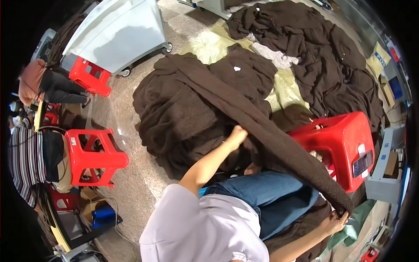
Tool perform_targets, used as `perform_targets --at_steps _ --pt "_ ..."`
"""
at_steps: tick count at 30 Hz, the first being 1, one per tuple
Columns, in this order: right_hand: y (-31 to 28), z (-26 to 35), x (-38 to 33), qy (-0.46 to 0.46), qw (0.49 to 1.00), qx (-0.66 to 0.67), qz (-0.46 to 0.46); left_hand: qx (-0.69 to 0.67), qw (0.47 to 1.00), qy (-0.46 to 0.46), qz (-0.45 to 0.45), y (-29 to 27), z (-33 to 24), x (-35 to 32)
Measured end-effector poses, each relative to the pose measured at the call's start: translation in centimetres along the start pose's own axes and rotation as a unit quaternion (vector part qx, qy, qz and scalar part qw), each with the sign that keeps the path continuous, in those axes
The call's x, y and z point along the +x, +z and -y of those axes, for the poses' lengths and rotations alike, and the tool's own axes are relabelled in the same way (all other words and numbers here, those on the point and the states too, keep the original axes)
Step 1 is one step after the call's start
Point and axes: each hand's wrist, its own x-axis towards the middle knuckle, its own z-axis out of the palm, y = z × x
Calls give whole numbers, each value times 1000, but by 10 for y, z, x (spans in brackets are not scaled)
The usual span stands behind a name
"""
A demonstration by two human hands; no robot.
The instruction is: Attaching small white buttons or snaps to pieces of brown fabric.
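Note:
A long dark brown knitted garment [244, 109] stretches from a heap of the same fabric down to the lower right. My left hand [236, 137] grips it near the middle, arm reaching forward. My right hand [335, 222] pinches its lower end at the bottom right. My blue-jeaned leg [270, 194] lies under the stretched cloth.
A big pile of brown garments [183, 118] lies on the floor ahead, and another pile [314, 48] at the back right. A red stool [338, 146] with a phone stands right, another red stool [94, 155] left. A person in stripes [26, 161] sits far left. A grey cart [118, 30] stands behind.

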Motion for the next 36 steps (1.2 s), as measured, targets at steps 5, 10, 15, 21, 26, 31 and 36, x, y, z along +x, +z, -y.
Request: perform_targets --at_steps 5,10,15,21,26,31,36 --pt "49 -30 -38 -24 965 -206 161 376 877 -28 299 93 -111 -84" --pt "97 -22 -126 -66 945 -81 311 38 929 -30 367 178 -174 -107" --pt "135 -73 -143 -160 943 -150 249 -195 876 -111 428 227 -222 -117" --pt "174 -81 -102 -195 945 -202 167 -210 877 -31 431 239 -262 -94" --pt "167 -61 -98 -295 934 -175 101 -60 930 47 359 234 -278 -76" --pt "175 -34 -125 -360 914 -97 158 -22 909 -19 416 262 -255 -88" --pt "202 -41 -109 -258 955 -135 54 -106 891 -42 439 309 -272 -124"
